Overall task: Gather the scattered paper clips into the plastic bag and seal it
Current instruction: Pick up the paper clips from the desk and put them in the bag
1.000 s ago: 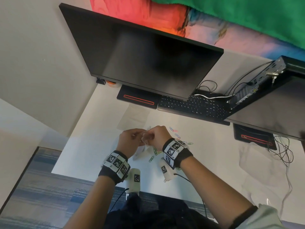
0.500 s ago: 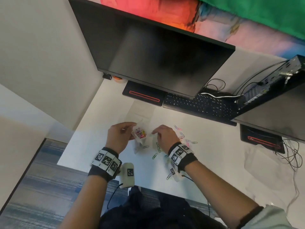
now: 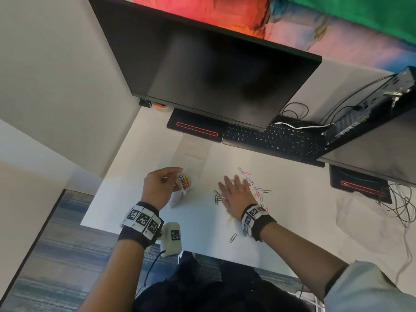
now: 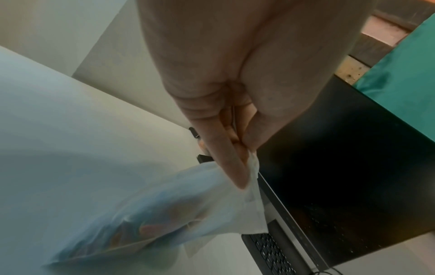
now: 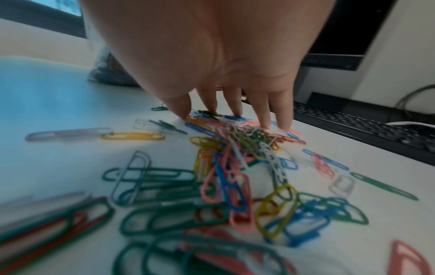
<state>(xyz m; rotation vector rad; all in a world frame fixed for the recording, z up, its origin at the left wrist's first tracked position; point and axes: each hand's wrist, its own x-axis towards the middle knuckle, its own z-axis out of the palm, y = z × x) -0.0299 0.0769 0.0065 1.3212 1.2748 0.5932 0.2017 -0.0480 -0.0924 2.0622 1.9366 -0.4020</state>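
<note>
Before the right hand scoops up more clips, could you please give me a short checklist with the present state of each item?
1. Left hand grips the plastic bag: ok.
2. Bag already holds clips: ok.
3. Bag mouth open wide enough: cannot tell.
4. Right hand open, fingertips on the loose paper clips: ok.
5. All clips gathered off the desk: not ok.
6. Bag sealed: not ok.

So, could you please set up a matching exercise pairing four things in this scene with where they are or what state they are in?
Things:
1. plastic bag
2. right hand
3. keyboard
4. loose paper clips

States:
A. under the monitor's lower edge
B. scattered on the white desk
C. pinched by the left hand, some clips inside
D. fingers spread, tips on the clip pile

Pairs: 1-C, 2-D, 3-A, 4-B
</note>
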